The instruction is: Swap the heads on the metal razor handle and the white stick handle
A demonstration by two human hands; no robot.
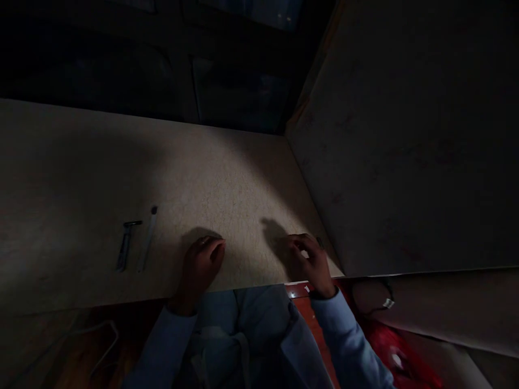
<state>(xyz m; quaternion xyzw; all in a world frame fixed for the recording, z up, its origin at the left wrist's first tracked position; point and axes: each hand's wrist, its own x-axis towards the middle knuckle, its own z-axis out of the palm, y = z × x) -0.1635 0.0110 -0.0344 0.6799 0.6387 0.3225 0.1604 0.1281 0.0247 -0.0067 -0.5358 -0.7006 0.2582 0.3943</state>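
My left hand (204,263) rests near the front edge of the table (239,189), its fingers curled in toward the thumb, with nothing showing in them. Over the table's right front corner, my right hand (311,259) has thumb and fingers drawn together in a pinch. Whatever is between those fingertips, if anything, is too small and dark to make out. A short dark object (320,242) shows just behind the right hand. Left of my left hand lie a T-shaped razor (125,246) and a slim pale-handled brush (147,239) with a dark tip; neither is touched.
A grey wall or panel (405,162) rises along the table's right side. Dark window panes (243,92) stand behind the far edge. Below the table are my legs (251,319), a red bag-like item (393,351) and a pale cable (111,329). The light is dim.
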